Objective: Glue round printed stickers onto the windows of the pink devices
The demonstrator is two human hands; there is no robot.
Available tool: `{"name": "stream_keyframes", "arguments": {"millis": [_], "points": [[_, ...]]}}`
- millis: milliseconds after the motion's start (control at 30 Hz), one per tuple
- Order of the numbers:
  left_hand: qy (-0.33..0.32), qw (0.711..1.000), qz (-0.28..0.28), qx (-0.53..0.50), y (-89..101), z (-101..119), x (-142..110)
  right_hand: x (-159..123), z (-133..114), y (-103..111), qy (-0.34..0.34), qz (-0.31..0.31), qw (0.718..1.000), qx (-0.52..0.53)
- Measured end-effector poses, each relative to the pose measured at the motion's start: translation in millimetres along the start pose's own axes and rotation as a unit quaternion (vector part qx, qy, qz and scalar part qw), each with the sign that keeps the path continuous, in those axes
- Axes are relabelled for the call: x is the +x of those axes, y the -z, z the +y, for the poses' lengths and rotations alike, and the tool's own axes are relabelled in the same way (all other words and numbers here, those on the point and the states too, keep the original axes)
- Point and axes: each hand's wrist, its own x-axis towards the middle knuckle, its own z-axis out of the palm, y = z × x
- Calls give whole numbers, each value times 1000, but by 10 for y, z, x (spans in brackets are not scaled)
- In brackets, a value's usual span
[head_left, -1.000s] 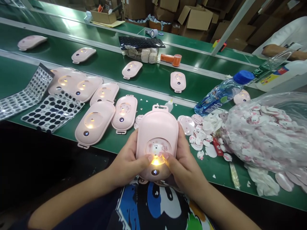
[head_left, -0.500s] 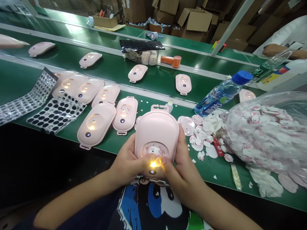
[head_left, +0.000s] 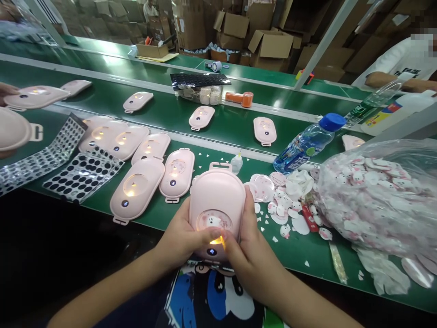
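Between my two hands I hold a pink oval device (head_left: 217,191), tilted up toward me, with a strap loop at its far end. A cartoon cat disc sits in its round recess, beside a glowing yellow light and a small lit display. My left hand (head_left: 182,234) wraps its left side, the thumb on the recess edge. My right hand (head_left: 244,241) grips the right side, its thumb meeting the left one over the light. Just left on the bench lie a similar device with a cat disc (head_left: 177,173) and another with a bare recess (head_left: 136,189).
Sheets of black round stickers (head_left: 83,171) lie at left. Right are loose cat cutouts (head_left: 282,202), a blue-capped bottle (head_left: 309,143) and a clear bag of cutouts (head_left: 375,191). More devices sit on the green belt (head_left: 232,125). Another person's hand (head_left: 7,91) holds a device at far left.
My thumbs have pressed closer together over the device's light. The view has shifted slightly, and another person's hands with devices have come in at the left edge.
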Motion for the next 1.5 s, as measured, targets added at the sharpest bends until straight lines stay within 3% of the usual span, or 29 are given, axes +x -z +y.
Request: {"name": "stream_keyframes", "arguments": {"millis": [267, 633, 933, 1133, 1233, 1300, 1400, 1500], "points": [[-15, 999, 1, -44, -89, 18, 34, 67, 3, 15, 9, -23, 1000, 15], [-21, 999, 29, -32, -63, 18, 39, 125, 43, -3, 21, -11, 999, 31], [17, 998, 15, -64, -93, 27, 70, 186, 91, 46, -7, 7, 999, 32], [-46, 994, 92, -27, 35, 75, 201, 158, 104, 243, 52, -19, 992, 113], [-69, 982, 172, -27, 232, 251, 291, 79, 237, 383, 45, 13, 992, 119], [-64, 978, 196, -13, 370, 401, 339, 16, 396, 441, 26, 48, 991, 121], [-56, 983, 172, 18, 524, 613, 404, -87, 711, 453, 31, 104, 989, 99], [-58, 986, 135, 77, 575, 797, 574, -198, 1057, 385, 55, 164, 985, 6]]}}
